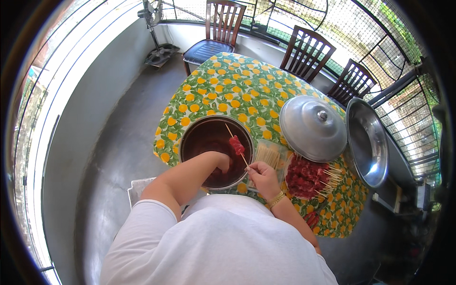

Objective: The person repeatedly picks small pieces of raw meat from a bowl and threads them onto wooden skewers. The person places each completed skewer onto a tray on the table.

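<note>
A large round pot [202, 133] stands at the near edge of the table, its inside dark reddish-brown. My left hand [222, 161] reaches down into it, and its fingers are mostly hidden there. Over the pot's right side, my right hand [262, 178] pinches the lower end of a thin wooden skewer [244, 159]. Red raw meat [236, 145] is threaded around the skewer's middle, and the bare tip points up and away. Beside the right hand lies a clear plastic container [281, 153] with bare skewers [267, 156].
Finished meat skewers [306, 176] are heaped on a plate to the right. Behind them rests a domed metal lid [308, 126], with a big metal basin [368, 142] tilted beside it. A fruit-print cloth [228, 85] covers the table. Chairs [216, 33] and a fan [154, 28] stand beyond.
</note>
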A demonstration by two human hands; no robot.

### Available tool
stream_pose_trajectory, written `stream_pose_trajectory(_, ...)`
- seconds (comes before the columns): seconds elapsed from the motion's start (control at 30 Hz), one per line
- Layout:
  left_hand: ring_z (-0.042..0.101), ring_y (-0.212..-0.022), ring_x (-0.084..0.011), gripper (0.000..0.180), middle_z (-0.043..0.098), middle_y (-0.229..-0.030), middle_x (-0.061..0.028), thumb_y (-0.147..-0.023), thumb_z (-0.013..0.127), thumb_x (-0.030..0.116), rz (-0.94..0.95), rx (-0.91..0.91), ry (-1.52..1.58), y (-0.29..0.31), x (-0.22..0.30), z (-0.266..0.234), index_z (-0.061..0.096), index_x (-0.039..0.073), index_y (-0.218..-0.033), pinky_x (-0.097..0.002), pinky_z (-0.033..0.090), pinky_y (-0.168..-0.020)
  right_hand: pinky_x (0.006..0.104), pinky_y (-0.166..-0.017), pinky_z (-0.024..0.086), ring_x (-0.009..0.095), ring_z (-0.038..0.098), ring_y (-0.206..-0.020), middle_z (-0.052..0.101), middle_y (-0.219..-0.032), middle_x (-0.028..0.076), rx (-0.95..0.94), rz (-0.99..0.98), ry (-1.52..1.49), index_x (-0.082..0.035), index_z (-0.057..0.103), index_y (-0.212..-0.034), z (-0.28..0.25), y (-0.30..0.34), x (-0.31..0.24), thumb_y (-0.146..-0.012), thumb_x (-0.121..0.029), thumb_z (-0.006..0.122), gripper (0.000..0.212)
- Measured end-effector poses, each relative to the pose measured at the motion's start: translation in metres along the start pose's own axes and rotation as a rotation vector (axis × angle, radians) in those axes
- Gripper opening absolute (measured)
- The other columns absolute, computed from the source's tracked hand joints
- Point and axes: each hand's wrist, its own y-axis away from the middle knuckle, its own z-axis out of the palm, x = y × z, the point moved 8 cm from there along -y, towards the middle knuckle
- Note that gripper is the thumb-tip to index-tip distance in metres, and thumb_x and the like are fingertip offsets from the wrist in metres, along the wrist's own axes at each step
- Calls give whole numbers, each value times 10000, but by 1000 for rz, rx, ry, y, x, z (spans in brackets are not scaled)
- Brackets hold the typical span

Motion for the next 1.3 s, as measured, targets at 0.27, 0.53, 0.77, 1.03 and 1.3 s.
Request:
stream_pose_trajectory(0.27, 699, -876, -259, 453, 684, -1012, -114, -737, 688, -109, 154, 203, 1116, 47, -44, -38, 593, 31, -1157, -347, 580, -739, 200, -519, 403, 48, 505, -585, 576, -713, -25, 10, 47, -4, -18, 638, -943, -8, 6, 7, -955, -109, 630, 92)
stream_pose_trajectory(0.53, 668, -1034, -334, 398, 625, -1171, -202, -850, 503, -148, 352, 314, 1970, 64, -46, -52, 499, 14, -1214, -454, 549, -939, 212, -539, 407, 43, 493, -600, 571, -704, -25, -18, -16, 93, -9, 637, -923, -4, 9, 13, -946, -106, 635, 100)
stream_pose_trajectory(0.77, 673, -1004, -313, 301, 661, -1074, -168, -878, 511, -123, 426, 599, 1928, 71, -54, -60, 535, 10, -1147, -462, 584, -878, 262, -579, 444, 85, 525, -622, 592, -694, 32, -16, -157, 295, -1, 644, -895, -1, 12, 8, -919, -115, 656, 118)
stream_pose_trajectory(1.03, 655, -936, -140, 240, 692, -1036, -25, -912, 597, -3, 254, 810, 969, 82, -48, -78, 656, 65, -1135, -320, 541, -862, 312, -615, 478, 190, 599, -639, 631, -732, 119, 27, -271, 427, 0, 642, -895, 2, 16, -13, -903, -111, 654, 113)
stream_pose_trajectory(1.3, 637, -1091, -167, 297, 677, -1175, -47, -967, 583, 135, 329, 547, 1464, 84, -42, -66, 609, 90, -1260, -346, 464, -968, 351, -642, 497, 276, 639, -678, 650, -768, 155, 44, -283, 533, -14, 640, -897, 2, 19, -18, -896, -116, 653, 104)
